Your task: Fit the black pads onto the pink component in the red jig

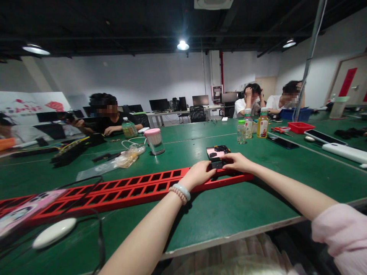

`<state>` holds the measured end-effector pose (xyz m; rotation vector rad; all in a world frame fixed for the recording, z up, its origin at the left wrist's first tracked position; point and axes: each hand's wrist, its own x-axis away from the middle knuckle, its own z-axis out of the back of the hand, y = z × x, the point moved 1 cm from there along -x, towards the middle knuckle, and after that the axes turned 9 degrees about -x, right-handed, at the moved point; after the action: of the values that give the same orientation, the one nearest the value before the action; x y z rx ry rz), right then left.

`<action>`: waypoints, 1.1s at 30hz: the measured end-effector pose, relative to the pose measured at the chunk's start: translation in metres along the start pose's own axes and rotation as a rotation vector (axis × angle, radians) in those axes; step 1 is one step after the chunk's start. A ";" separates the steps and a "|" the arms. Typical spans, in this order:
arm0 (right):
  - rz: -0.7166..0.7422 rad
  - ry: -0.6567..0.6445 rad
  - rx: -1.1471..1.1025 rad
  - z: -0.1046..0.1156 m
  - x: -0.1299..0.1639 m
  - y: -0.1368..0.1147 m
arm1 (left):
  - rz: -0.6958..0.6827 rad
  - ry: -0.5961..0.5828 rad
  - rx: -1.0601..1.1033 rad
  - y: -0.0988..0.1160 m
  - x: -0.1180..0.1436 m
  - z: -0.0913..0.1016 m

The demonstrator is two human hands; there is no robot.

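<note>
1. Head view: a long red tray (129, 189) lies flat on the green table (223, 214). It runs from the near left side to the middle. It has many small box-shaped holes set in two rows, and the holes look dark inside.
2. The left hand (197, 173) rests on the right end of the red tray. Its fingers are bent down over a small black part (218, 165). I cannot tell if they pinch it.
3. The right hand (239, 162) lies just beside the left hand, on the same end of the tray. Its fingers are curled and touch the small black part too. How tight the hold is does not show.
4. Just behind the hands sits one small dark box (217, 151) with a pink patch in it.
5. One bracelet with two bands (180, 192) is on the left wrist.
6. Three bottles (249, 124) stand close together, far and to the right.
7. One clear cup with a pink lid (154, 140) stands far and to the left of the hands.
8. One white mouse (54, 233) lies near on the left.
9. One flat red bin (300, 127) sits far on the right.
10. Three other people (110, 118) sit at the far side of the table.
</note>
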<state>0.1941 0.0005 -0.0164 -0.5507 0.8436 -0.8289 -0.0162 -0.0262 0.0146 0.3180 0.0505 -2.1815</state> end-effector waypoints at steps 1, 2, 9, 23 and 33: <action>-0.002 -0.002 -0.001 0.000 0.000 0.000 | -0.001 -0.002 -0.001 0.000 0.000 0.001; -0.004 -0.005 0.001 0.000 0.000 0.000 | -0.002 -0.003 -0.003 0.001 0.001 0.001; 0.002 -0.028 0.037 0.001 0.000 -0.004 | 0.015 -0.016 -0.025 0.002 0.001 0.002; 0.057 -0.068 0.132 0.002 -0.002 -0.001 | -0.004 -0.007 -0.009 -0.002 -0.001 -0.001; 0.072 -0.103 0.144 0.005 -0.004 0.001 | 0.023 -0.016 -0.007 0.001 -0.001 0.001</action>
<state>0.1972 0.0049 -0.0127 -0.4299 0.6989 -0.7822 -0.0149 -0.0265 0.0155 0.2952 0.0451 -2.1603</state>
